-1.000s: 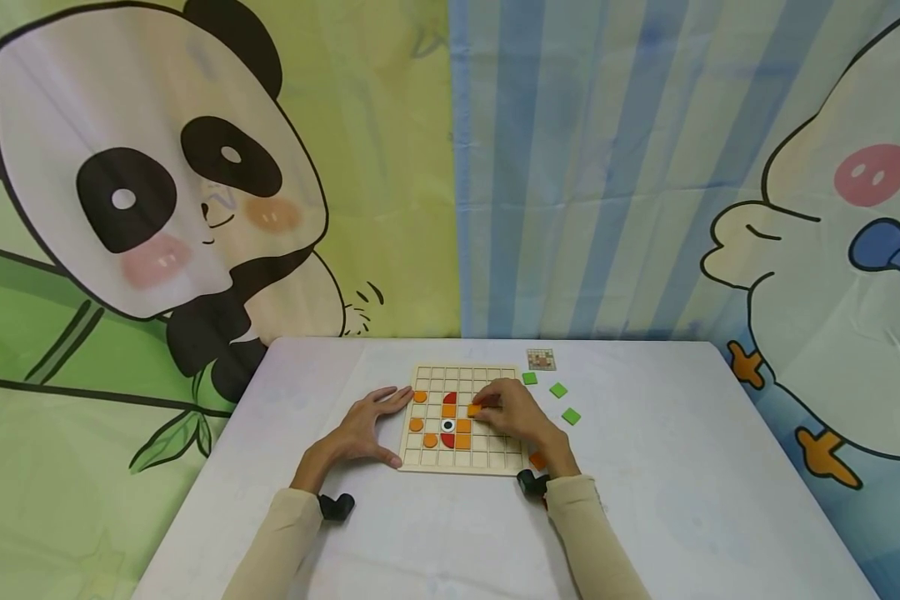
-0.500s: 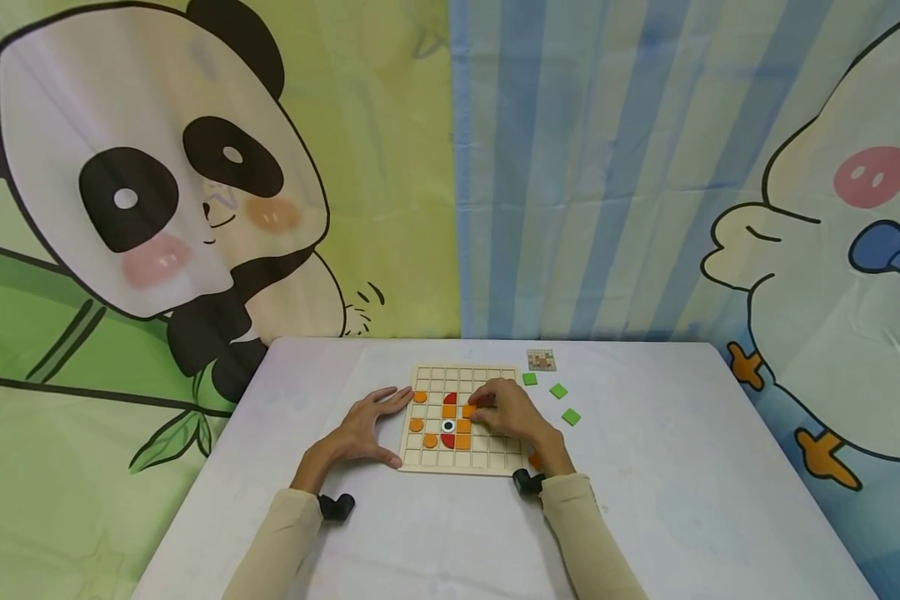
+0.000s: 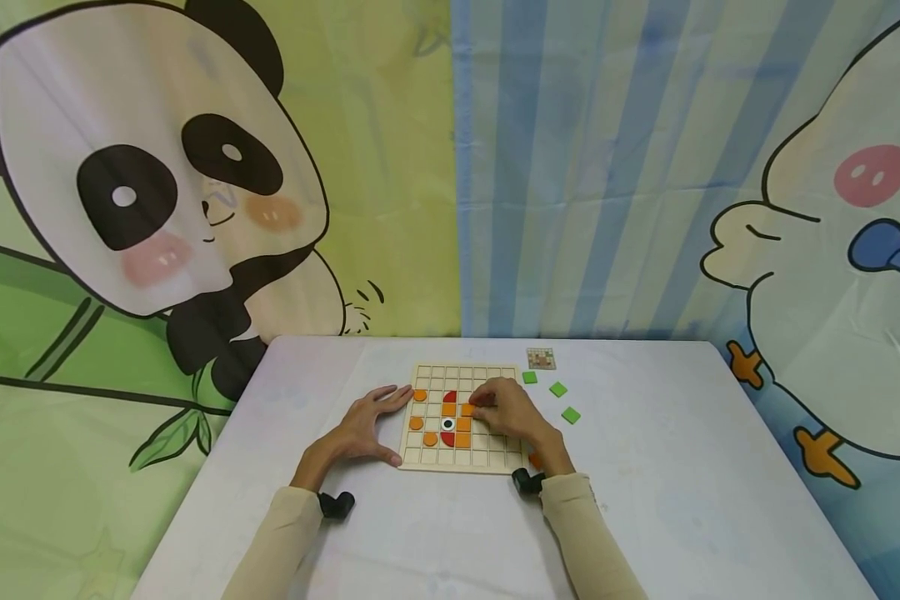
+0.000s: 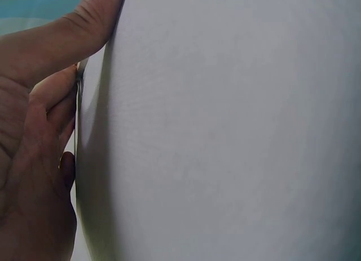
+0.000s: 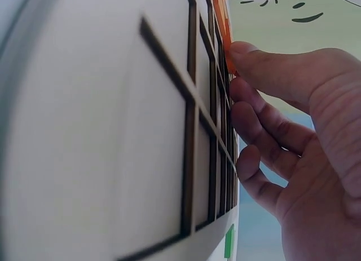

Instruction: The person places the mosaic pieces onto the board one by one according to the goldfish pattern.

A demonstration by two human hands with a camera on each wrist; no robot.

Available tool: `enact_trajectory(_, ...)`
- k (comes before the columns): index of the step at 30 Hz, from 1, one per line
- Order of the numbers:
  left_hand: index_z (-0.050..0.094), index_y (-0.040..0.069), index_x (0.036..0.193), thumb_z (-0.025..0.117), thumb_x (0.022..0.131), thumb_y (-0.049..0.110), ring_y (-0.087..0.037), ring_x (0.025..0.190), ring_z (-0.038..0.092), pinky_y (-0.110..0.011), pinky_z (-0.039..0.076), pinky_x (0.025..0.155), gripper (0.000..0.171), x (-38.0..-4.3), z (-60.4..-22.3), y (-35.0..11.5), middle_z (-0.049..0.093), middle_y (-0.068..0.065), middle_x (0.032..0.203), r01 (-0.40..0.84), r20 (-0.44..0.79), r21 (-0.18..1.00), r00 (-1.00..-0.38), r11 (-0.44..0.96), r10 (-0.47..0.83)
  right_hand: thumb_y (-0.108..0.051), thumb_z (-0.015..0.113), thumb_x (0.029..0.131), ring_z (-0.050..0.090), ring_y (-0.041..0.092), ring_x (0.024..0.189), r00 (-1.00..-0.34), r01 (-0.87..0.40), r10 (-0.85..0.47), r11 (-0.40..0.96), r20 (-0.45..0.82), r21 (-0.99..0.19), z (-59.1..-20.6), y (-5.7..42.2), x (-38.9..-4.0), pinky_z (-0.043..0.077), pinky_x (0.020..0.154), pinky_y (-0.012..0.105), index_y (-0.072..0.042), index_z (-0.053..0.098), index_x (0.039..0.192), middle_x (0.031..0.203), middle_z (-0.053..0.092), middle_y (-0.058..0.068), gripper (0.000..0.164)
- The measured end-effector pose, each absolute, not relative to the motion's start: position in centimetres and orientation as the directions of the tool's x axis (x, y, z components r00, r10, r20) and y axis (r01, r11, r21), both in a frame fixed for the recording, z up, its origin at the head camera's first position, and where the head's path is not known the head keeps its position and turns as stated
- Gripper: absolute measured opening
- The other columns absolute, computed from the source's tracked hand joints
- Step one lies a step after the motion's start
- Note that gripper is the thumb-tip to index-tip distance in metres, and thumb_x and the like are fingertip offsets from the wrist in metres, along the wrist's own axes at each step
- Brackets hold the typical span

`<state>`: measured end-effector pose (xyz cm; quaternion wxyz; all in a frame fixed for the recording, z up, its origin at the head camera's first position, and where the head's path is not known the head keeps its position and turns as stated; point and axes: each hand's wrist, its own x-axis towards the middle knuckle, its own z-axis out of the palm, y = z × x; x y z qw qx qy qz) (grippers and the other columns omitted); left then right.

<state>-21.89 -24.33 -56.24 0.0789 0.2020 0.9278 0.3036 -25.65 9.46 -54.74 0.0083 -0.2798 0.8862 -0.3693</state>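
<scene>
A wooden grid board (image 3: 487, 460) lies on the white table. Set in its cells are orange round pieces (image 3: 420, 396), red quarter-round pieces (image 3: 450, 397), orange square tiles (image 3: 462, 439) and a white piece with a black dot (image 3: 447, 424). My right hand (image 3: 512, 410) pinches an orange square tile (image 3: 467, 410) above the other orange squares; in the right wrist view its thumb (image 5: 248, 52) lies against orange. My left hand (image 3: 362, 427) is spread along the board's left edge, thumb at the near corner and fingertips farther up.
Several green square tiles (image 3: 558, 389) lie to the right of the board. A small patterned card (image 3: 541, 359) lies by the table's far edge. An orange piece (image 3: 536, 460) is partly hidden beside my right wrist. Cartoon-printed curtains (image 3: 570, 167) hang behind the table.
My right hand has moved slightly left with the orange square tile, which now sits beside the orange square in the neighbouring column. The left hand has stayed put.
</scene>
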Motion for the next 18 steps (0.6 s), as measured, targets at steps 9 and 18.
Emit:
enact_trajectory(9,0.039,0.024,0.17,0.108,0.06,0.046,-0.042,0.168,0.024,-0.08,0.024,0.126,0.132,-22.03,-56.41,-24.15,0.035,-0.001,0.18,0.32,-0.03,0.587,-0.909,0.743,0.415,-0.01,0.085,0.094,0.071,0.007,0.084,-0.86,-0.462,-0.48,0.581,0.176,-0.671,-55.05,8.97,-25.65,0.062,0.082,0.03,-0.009,0.086,0.106,0.096,0.081,-0.002,0.012)
enact_trajectory(18,0.039,0.026,0.171,0.108,0.059,0.044,-0.041,0.168,0.024,-0.08,0.024,0.126,0.132,-22.11,-56.64,-24.32,0.035,0.001,0.18,0.317,-0.033,0.583,-0.911,0.748,0.412,-0.013,0.084,0.096,0.077,0.014,0.092,-0.865,-0.454,-0.474,0.599,0.165,-0.66,-55.02,8.81,-25.51,0.065,0.087,0.038,-0.008,0.086,0.112,0.104,0.083,0.002,0.017)
